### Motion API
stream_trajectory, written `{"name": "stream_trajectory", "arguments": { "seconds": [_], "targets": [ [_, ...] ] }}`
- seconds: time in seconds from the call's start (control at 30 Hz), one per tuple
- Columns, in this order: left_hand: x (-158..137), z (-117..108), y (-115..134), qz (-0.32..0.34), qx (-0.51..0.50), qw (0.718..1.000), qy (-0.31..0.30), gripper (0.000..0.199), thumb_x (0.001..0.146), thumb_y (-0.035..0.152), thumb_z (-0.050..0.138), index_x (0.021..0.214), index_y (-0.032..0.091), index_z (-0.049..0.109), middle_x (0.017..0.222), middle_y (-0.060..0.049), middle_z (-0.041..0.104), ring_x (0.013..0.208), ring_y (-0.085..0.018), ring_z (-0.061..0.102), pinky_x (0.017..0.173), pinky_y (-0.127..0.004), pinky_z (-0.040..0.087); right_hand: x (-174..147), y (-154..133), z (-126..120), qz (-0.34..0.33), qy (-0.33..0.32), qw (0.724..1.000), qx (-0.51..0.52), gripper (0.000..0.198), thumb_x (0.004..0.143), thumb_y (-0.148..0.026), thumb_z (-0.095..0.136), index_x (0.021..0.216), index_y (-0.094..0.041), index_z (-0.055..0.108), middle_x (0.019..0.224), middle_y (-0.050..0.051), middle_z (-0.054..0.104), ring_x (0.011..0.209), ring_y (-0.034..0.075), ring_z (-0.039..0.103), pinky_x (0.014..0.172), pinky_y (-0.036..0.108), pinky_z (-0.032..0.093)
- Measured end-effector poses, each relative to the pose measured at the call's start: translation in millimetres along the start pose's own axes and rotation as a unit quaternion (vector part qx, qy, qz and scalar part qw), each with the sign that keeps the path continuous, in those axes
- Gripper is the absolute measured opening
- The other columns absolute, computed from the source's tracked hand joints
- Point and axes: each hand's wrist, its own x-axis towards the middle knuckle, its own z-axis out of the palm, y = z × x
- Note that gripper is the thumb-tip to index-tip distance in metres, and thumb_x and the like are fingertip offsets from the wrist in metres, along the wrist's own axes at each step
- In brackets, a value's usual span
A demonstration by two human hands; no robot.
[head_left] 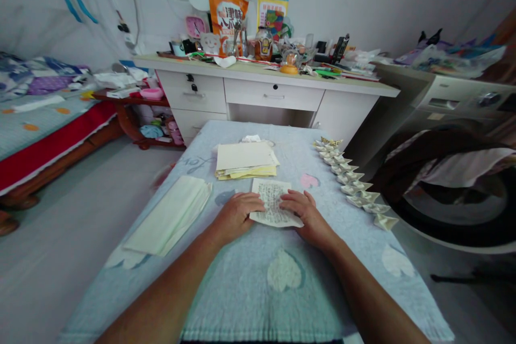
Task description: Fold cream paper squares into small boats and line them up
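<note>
A small sheet of paper (274, 201) covered in handwriting lies between my hands, its near edge curling up a little. My left hand (239, 212) grips the left edge, fingers on top and the thumb at the near side. On the opposite edge, my right hand (305, 212) has its fingers over the writing, its thumb hidden. Just beyond the sheet sits a stack of papers (245, 156), white above and yellowish below. Folded white paper (171, 215) rests to the left. Several folded paper boats (355, 185) stand in rows along the right side.
A blue patterned cloth (242, 290) covers the table. Behind it stands a white desk (274, 94) crowded with jars, a snack bag (227, 16) and a pink clock (195, 27). To the right is a washing machine (455, 99) with laundry in its doorway; a bed (44, 113) is at left.
</note>
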Motion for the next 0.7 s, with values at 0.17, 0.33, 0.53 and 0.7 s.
{"name": "stream_trajectory", "arguments": {
  "seconds": [0.17, 0.33, 0.53, 0.7],
  "targets": [
    [-1, -4, 9, -0.103, -0.066, 0.993, -0.003, 0.023, 0.078, 0.015, 0.052, 0.088, 0.020, 0.072, 0.089, -0.004, 0.073, 0.086, -0.019, 0.066, 0.083, -0.031, 0.048, 1, -1, -4, -0.005, 0.012, 0.999, 0.051, 0.017, 0.082, -0.017, 0.054, 0.093, -0.020, 0.066, 0.101, 0.007, 0.069, 0.105, 0.022, 0.060, 0.099, 0.043, 0.035],
    [-1, -2, 12, -0.195, -0.182, 0.964, 0.022, 0.028, 0.076, 0.025, 0.058, 0.103, 0.018, 0.064, 0.083, -0.001, 0.070, 0.073, -0.017, 0.063, 0.067, -0.026, 0.047, 2, -7, -2, 0.068, 0.053, 0.990, 0.116, 0.016, 0.086, -0.025, 0.052, 0.095, -0.019, 0.064, 0.091, 0.005, 0.069, 0.087, 0.020, 0.062, 0.081, 0.031, 0.046],
    [1, 7, 14, -0.237, -0.158, 0.954, 0.094, 0.065, 0.078, 0.025, 0.058, 0.137, 0.020, 0.034, 0.065, 0.005, 0.062, 0.059, -0.014, 0.058, 0.057, -0.022, 0.038, 5, -9, 10, 0.172, 0.104, 0.971, 0.130, 0.041, 0.083, -0.026, 0.053, 0.122, -0.019, 0.044, 0.071, -0.002, 0.063, 0.065, 0.017, 0.059, 0.064, 0.025, 0.043],
    [1, 9, 20, -0.242, -0.023, 0.966, 0.092, 0.069, 0.085, 0.027, 0.051, 0.145, 0.017, 0.019, 0.060, 0.006, 0.053, 0.058, -0.015, 0.056, 0.056, -0.022, 0.034, 8, -12, 12, 0.198, 0.111, 0.972, 0.064, 0.052, 0.081, -0.026, 0.052, 0.130, -0.015, 0.039, 0.061, -0.006, 0.051, 0.057, 0.015, 0.053, 0.056, 0.023, 0.036]
  ]
}}
